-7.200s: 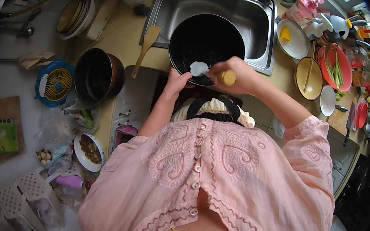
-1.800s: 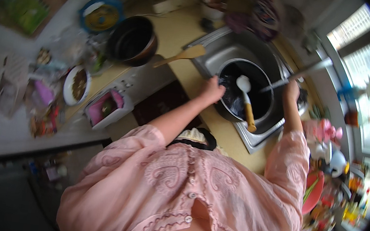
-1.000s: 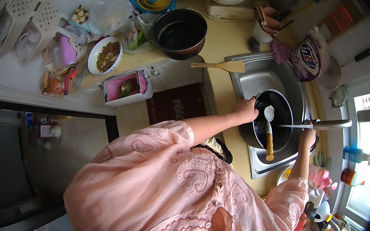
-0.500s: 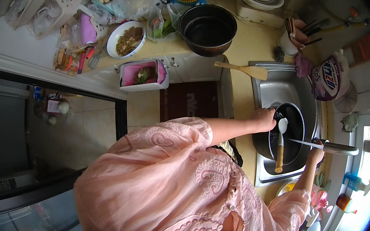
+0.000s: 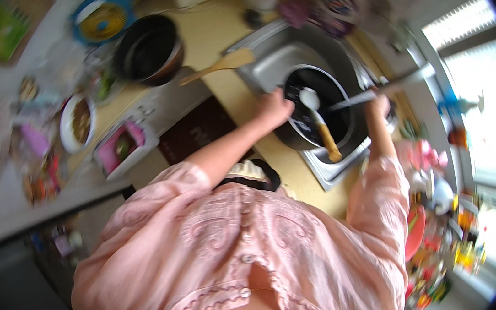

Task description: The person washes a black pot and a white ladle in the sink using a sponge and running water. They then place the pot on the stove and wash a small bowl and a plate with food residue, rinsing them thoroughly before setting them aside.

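A dark-lined pot (image 5: 333, 135) with a pale metal rim stands in the steel sink (image 5: 261, 58). My left hand (image 5: 277, 108) is closed on the handle at its left rim. A spoon (image 5: 328, 142) with a light metal bowl and a wooden handle rests slantwise in the pot, handle over the near rim. From the faucet (image 5: 414, 77), a thin stream of water (image 5: 347, 102) runs down into the pot. My right hand (image 5: 378, 105) is at the faucet, on the pot's far right side, fingers curled; blur and the faucet hide what they grip.
A wooden spatula (image 5: 222, 66) lies on the counter, its blade over the sink's left edge. Left of it are a large black pot (image 5: 149, 49), a blue and yellow fan (image 5: 102, 18) and a bowl of food (image 5: 68, 123). Bottles and jars (image 5: 439, 194) crowd the right.
My view has swung round, so the sink and pot appear farther left and higher. Both hands keep their places, the left at the pot's handle and the right by the faucet; water still runs.
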Available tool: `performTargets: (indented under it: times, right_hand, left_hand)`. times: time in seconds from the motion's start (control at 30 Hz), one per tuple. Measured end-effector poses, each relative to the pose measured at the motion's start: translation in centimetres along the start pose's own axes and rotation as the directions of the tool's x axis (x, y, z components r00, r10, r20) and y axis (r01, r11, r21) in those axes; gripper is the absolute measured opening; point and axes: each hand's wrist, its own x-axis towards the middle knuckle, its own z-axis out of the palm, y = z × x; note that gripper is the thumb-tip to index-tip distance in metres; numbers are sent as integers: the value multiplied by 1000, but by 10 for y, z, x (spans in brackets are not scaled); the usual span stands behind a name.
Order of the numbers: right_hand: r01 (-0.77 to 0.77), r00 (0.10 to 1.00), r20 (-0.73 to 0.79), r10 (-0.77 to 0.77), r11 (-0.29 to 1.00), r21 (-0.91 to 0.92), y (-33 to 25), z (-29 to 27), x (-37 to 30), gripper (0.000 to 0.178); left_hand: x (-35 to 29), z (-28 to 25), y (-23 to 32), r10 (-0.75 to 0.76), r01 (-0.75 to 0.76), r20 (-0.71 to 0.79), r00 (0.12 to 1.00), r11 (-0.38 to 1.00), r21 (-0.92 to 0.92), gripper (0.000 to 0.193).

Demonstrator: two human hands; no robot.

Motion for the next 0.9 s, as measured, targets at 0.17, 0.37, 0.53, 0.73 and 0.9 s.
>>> performTargets:
  times: [0.17,0.37,0.53,0.73,0.9]
  right_hand:
    - [-86,995,-8,104,859,505,-33,-88,-28,28]
    - [-143,988,1,156,900,411,-37,-104,-38,19]
    - [-105,992,-24,120,937,333,-38,-101,-37,16]
    - [-79,995,-34,93,953,294,-42,-108,-41,16]
    - [-57,991,-101,87,963,263,-40,-103,-45,15]
  left_hand:
    - [11,1,-24,40,-40,-2,999,999,-13,31]
    - [0,-17,8,-84,94,146,986,993,-68,35]
    - [2,-16,5,-83,96,134,988,991,-91,30]
    - [3,-15,-1,-73,87,143,987,991,-100,31]
    - [1,-17,3,-83,96,147,986,991,-88,32]
